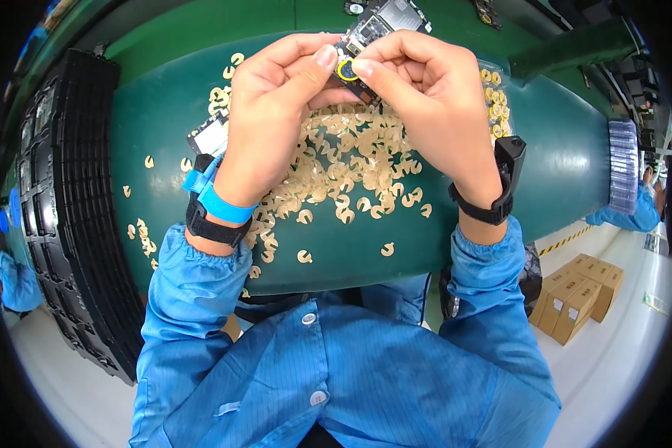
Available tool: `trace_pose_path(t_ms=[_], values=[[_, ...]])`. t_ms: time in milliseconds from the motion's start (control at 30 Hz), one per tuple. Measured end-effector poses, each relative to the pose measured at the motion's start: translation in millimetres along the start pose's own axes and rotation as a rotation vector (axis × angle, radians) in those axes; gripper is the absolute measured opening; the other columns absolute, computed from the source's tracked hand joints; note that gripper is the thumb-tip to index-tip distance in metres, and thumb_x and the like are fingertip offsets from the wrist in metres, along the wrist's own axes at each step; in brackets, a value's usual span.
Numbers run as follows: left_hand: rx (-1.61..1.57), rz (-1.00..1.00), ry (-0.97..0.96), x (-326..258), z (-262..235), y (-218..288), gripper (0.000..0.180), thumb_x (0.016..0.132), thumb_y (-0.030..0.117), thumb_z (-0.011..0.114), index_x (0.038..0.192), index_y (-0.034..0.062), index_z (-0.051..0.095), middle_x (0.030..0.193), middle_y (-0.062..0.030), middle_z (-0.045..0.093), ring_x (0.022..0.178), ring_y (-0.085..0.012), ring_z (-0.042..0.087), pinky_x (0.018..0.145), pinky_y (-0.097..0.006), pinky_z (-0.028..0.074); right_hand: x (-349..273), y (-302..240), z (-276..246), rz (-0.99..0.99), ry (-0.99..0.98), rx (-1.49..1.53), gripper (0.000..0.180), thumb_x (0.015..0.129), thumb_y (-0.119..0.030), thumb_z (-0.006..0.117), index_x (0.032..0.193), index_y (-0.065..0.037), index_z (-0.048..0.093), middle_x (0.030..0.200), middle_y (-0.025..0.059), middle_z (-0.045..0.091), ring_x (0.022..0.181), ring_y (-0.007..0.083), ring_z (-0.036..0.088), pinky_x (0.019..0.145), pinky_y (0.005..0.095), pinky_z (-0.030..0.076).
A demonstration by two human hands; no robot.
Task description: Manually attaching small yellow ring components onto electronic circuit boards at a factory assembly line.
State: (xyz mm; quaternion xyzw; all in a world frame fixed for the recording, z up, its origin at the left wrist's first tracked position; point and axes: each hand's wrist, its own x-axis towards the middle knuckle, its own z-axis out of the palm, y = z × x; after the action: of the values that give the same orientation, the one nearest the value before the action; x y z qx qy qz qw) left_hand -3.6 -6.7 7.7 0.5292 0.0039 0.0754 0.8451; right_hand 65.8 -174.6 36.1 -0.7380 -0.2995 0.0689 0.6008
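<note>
Near the far side of the green table, my left hand (272,101) is closed on the left edge of a circuit board (373,31), thumb against the edge. The board is held tilted above the table. A round dark part with a yellow rim (346,71) lies against the board between my hands. The fingers of my right hand (444,93) are pinched, with the thumb tip at that part's right edge; the fingertips behind are hidden. Many small tan C-shaped pieces (351,153) are heaped and scattered on the table below both hands.
Another circuit board (209,136) lies left of my left wrist. Yellow round parts (496,101) sit in rows at the right. Stacked black trays (75,201) flank the left side, stacked clear trays (623,168) the right edge. Cardboard boxes (575,299) stand lower right. Other people's blue sleeves (627,213) show at both sides.
</note>
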Motion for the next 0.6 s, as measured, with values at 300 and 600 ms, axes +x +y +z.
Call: trace_pose_path(t_ms=[300,600], values=[[-0.022,0.013,-0.006,-1,2,0,0.031,0.106,0.012,0.053,0.128,-0.0094,0.059,0.112,-0.0172,0.072,0.099,-0.0209,0.072,0.091,-0.034,0.062,-1,-7,3,-0.043,0.055,-0.066,0.01,0.087,-0.005,0.071,0.084,0.005,0.07,0.058,0.0009,0.059,0.053,0.0026,0.049,0.048,0.0241,0.036],[-0.004,0.029,-0.016,-1,-1,-2,0.031,0.106,0.011,0.053,0.128,-0.0099,0.058,0.114,-0.0175,0.071,0.101,-0.0213,0.072,0.09,-0.034,0.062,-2,-13,1,-0.073,0.046,-0.161,0.011,0.087,-0.006,0.071,0.081,0.004,0.07,0.056,0.0015,0.057,0.051,0.0036,0.048,0.047,0.0254,0.036]])
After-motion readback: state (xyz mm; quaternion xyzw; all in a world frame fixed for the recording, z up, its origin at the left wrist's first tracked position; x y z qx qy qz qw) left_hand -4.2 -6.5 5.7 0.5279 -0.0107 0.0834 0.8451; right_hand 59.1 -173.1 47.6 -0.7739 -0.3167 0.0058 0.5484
